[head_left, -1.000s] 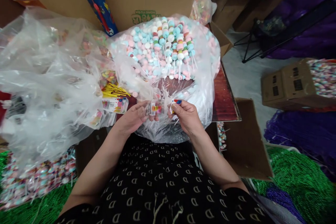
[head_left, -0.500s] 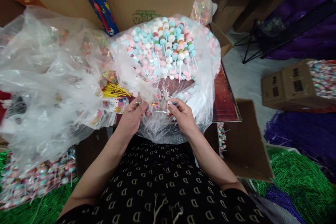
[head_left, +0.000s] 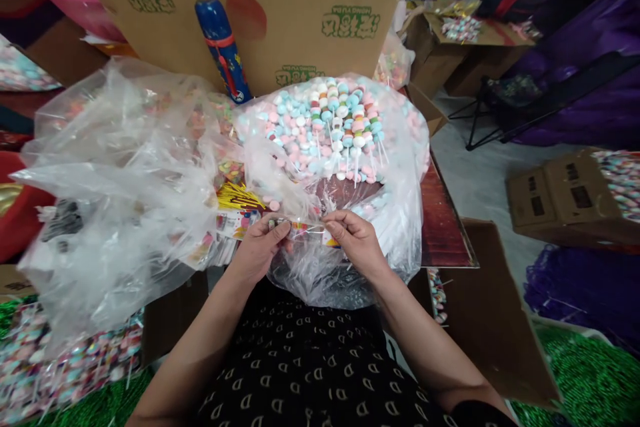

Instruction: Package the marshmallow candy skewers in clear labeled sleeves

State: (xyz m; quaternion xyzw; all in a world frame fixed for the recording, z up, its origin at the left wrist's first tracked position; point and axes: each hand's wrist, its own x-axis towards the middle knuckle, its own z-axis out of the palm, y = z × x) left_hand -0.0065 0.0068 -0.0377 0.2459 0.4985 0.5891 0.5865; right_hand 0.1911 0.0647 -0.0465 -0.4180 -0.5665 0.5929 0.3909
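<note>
Between both hands a small clear printed plastic bag [head_left: 306, 227] is stretched sideways, just above a big clear plastic sack [head_left: 400, 213]. My left hand [head_left: 260, 243] is closed on the bag's left end. At the other end, my right hand [head_left: 353, 239] pinches its edge between thumb and fingers. Beyond the hands, skewers of pastel candies [head_left: 345, 113] lie on loose pink, blue and white candies [head_left: 285, 130] in the sack. Left of the hands are yellow twist ties [head_left: 240, 196] and a pile of printed bags [head_left: 231, 223].
A large cardboard box [head_left: 300, 27] stands behind, with a blue bottle-shaped case [head_left: 223, 47] before it. Crumpled clear plastic sacks [head_left: 125, 173] cover the left side. An open carton [head_left: 493, 313] sits low at right, beyond the dark red table's edge [head_left: 447, 227].
The view has tilted up, so everything sits lower in the picture. Both hands still hold the small bag; its right part now looks narrower and more creased near my right fingertips.
</note>
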